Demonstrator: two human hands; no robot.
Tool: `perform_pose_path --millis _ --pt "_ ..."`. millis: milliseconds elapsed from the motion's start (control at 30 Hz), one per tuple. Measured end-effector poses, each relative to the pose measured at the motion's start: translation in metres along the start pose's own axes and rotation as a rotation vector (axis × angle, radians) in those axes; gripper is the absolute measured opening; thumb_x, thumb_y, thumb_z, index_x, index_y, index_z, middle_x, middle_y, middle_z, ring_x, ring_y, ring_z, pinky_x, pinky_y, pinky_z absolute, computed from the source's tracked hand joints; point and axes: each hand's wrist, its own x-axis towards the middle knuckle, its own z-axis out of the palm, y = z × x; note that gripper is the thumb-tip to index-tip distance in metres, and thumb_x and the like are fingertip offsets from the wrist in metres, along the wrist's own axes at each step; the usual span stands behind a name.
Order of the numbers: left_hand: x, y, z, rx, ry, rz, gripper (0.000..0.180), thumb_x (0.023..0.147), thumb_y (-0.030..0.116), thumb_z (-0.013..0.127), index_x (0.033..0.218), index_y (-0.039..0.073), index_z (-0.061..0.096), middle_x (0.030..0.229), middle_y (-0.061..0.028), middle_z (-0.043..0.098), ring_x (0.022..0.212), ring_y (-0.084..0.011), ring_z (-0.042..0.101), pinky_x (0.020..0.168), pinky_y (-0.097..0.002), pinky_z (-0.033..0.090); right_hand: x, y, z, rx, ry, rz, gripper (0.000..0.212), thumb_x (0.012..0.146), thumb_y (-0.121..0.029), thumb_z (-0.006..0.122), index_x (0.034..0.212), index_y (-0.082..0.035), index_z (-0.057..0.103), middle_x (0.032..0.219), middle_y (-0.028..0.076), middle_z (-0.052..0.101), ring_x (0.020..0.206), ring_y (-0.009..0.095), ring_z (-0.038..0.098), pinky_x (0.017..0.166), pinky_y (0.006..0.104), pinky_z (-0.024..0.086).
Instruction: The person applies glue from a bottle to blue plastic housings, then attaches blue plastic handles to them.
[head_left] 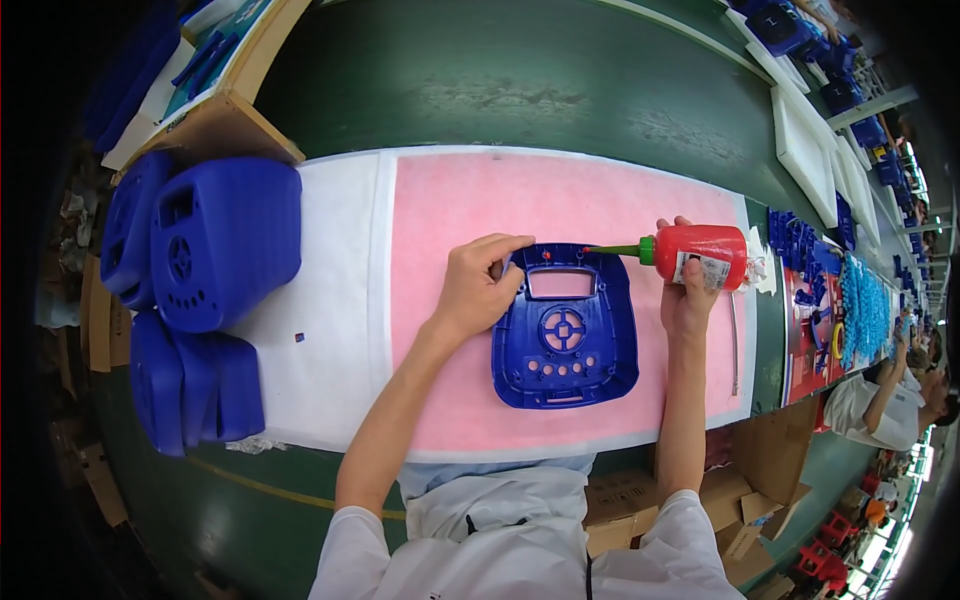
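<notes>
A blue plastic housing panel (566,332) with a rectangular window and round holes lies face down on a pink foam mat (450,210). My left hand (478,283) presses on its upper left corner, fingers curled over the rim. My right hand (686,292) grips a red squeeze bottle (703,254) held sideways. The bottle's green nozzle (615,250) points left and touches the panel's top edge near two small red dots.
Several blue plastic shells (205,250) are stacked at the left on white foam (330,300). Small blue parts (808,262) and light blue pieces lie in a tray at the right. Another person (885,400) sits further right. Cardboard boxes (740,480) stand below the table edge.
</notes>
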Motion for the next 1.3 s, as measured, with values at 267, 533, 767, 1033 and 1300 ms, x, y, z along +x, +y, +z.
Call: perform_pose_path --millis 267,533,767,1033,1300 --pt "-0.001 0.0 -0.002 0.012 -0.017 -0.01 0.034 0.076 -0.008 0.057 0.105 0.001 0.072 0.085 -0.0044 0.07 0.056 -0.0046 0.042 0.051 -0.0217 0.036 -0.001 0.001 0.002 -0.043 -0.052 -0.006 0.063 0.082 -0.024 0.077 0.132 -0.006 0.044 0.13 0.019 0.055 0.121 0.041 0.055 0.098 0.0498 0.052" --pt "0.0 -0.001 -0.002 0.02 -0.01 -0.001 0.034 0.076 -0.007 0.057 0.105 0.001 0.072 0.083 -0.0039 0.069 0.055 -0.0044 0.042 0.05 -0.0219 0.035 -0.002 0.0 0.006 0.002 -0.045 -0.019 0.056 0.081 -0.017 0.079 0.128 -0.003 0.051 0.127 0.019 0.058 0.117 0.039 0.059 0.096 0.0468 0.053" --pt "0.0 0.0 -0.002 0.024 -0.005 0.0 0.033 0.075 -0.005 0.057 0.104 0.0 0.071 0.082 -0.0066 0.068 0.054 -0.007 0.043 0.05 -0.0238 0.038 -0.002 -0.003 0.005 -0.068 -0.076 -0.015 0.063 0.079 -0.023 0.081 0.13 -0.007 0.047 0.126 0.016 0.059 0.118 0.039 0.058 0.096 0.0495 0.053" --pt "-0.001 -0.001 -0.003 0.034 0.006 0.008 0.033 0.073 -0.003 0.057 0.103 -0.001 0.071 0.082 -0.0099 0.068 0.053 -0.0098 0.045 0.051 -0.0257 0.04 -0.007 -0.004 0.01 -0.095 -0.135 -0.022 0.051 0.078 -0.002 0.077 0.124 -0.002 0.054 0.122 0.015 0.061 0.117 0.034 0.06 0.097 0.0447 0.052" --pt "0.0 0.001 -0.004 0.039 0.024 -0.013 0.035 0.074 -0.004 0.057 0.106 0.0 0.071 0.078 -0.009 0.067 0.054 -0.0096 0.044 0.051 -0.0255 0.04 -0.003 -0.005 0.002 0.055 -0.082 -0.024 0.066 0.076 -0.016 0.082 0.131 -0.005 0.046 0.127 0.016 0.059 0.12 0.036 0.057 0.098 0.0482 0.051"
